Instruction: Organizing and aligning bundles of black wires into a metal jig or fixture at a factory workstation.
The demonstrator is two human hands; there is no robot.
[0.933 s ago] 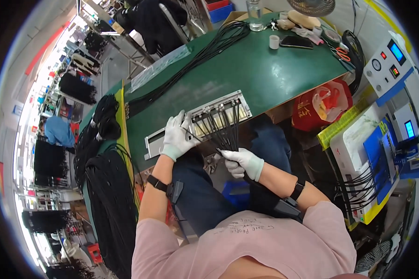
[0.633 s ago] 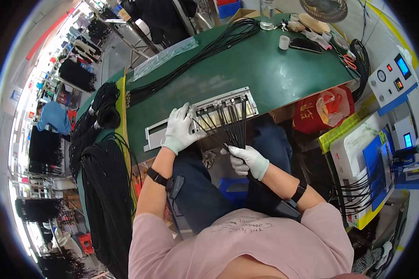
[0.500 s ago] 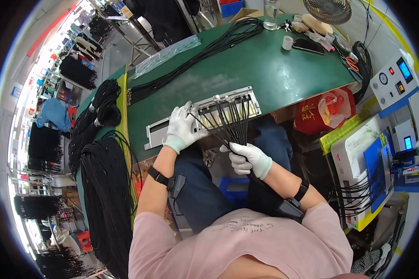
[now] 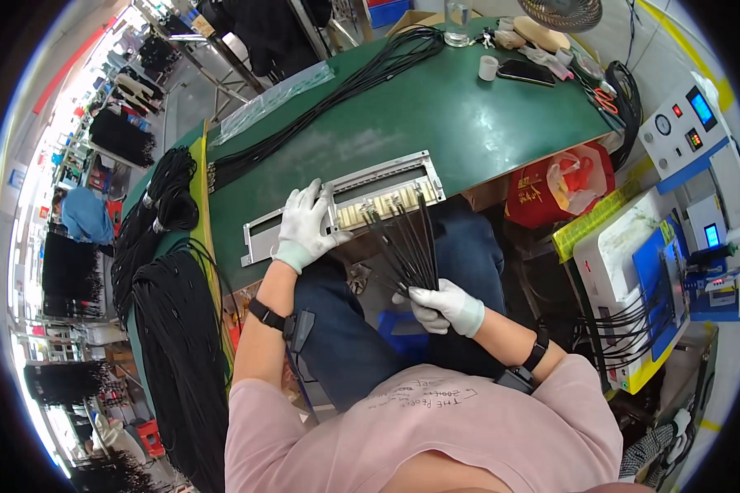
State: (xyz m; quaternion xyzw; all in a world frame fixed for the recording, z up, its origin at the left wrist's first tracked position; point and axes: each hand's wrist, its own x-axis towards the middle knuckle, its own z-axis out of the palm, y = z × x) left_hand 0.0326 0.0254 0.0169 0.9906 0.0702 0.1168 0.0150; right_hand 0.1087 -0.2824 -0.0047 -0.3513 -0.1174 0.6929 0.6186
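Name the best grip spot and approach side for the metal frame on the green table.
Probably the left end of the metal frame, coming from the left: the frame is long and low, and that short end is free of cables. The left hand lies over it near the middle; the black cables in the right hand fan toward its right part.

Black cables (image 4: 417,256), white gloves (image 4: 302,226), green worktop (image 4: 468,111).
Silver-grey frame (image 4: 263,244) by the near edge; yellow strip (image 4: 203,185) toward the left.
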